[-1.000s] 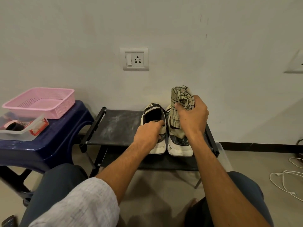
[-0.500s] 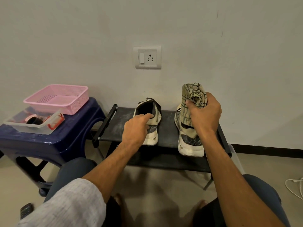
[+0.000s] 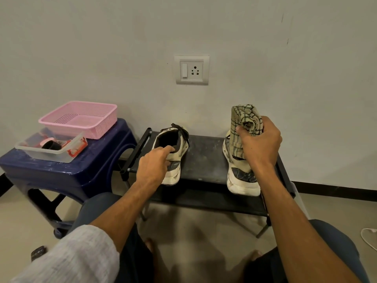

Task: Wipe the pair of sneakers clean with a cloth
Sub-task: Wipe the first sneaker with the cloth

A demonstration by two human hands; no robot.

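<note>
Two off-white sneakers with dark trim stand on a low black rack. My left hand grips the heel collar of the left sneaker, index finger hooked into its opening. The right sneaker sits at the rack's right end, its upper partly hidden. My right hand holds a bunched checked cloth above that sneaker, with the cloth's lower end hanging down onto it.
A dark blue plastic stool stands left of the rack, carrying a pink basket and a clear container. A wall socket is above. A white cable lies on the floor at right. My knees are below.
My left hand has slid the left sneaker leftward along the rack, away from the right sneaker. My right hand keeps the cloth over the right sneaker. The camera has turned left.
</note>
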